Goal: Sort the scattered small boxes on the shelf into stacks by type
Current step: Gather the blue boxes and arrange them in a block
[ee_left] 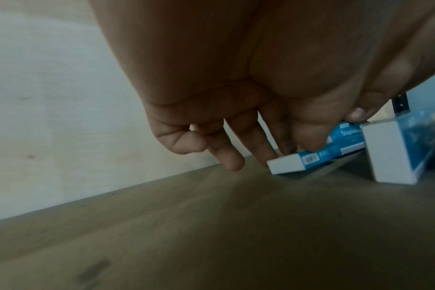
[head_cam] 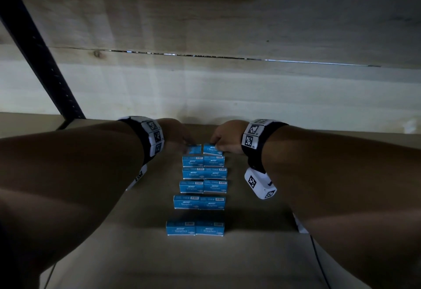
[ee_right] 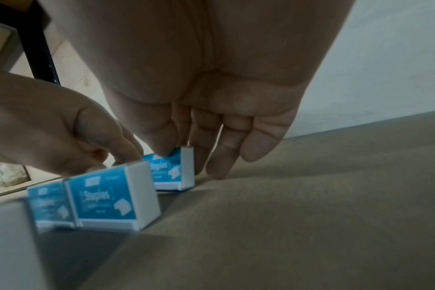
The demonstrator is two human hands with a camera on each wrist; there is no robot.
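Blue and white staples boxes (head_cam: 200, 202) stand in pairs, in several rows running away from me on the shelf board (head_cam: 250, 261). In the farthest row, my left hand (head_cam: 188, 140) pinches the left box (head_cam: 194, 149). The left wrist view shows that box (ee_left: 320, 155) tilted, thumb in front and fingers (ee_left: 268, 157) behind. My right hand (head_cam: 218, 145) holds the right box (head_cam: 213, 148). In the right wrist view its thumb lies on the top edge of the box (ee_right: 173, 172) and its fingers (ee_right: 219, 166) reach down behind to the shelf.
A pale wooden back wall (head_cam: 227, 88) closes the shelf just behind the hands. A black perforated upright (head_cam: 41, 49) stands at the left. A thin dark cable (head_cam: 319, 263) and a white object (head_cam: 300, 227) lie at the right, under my forearm.
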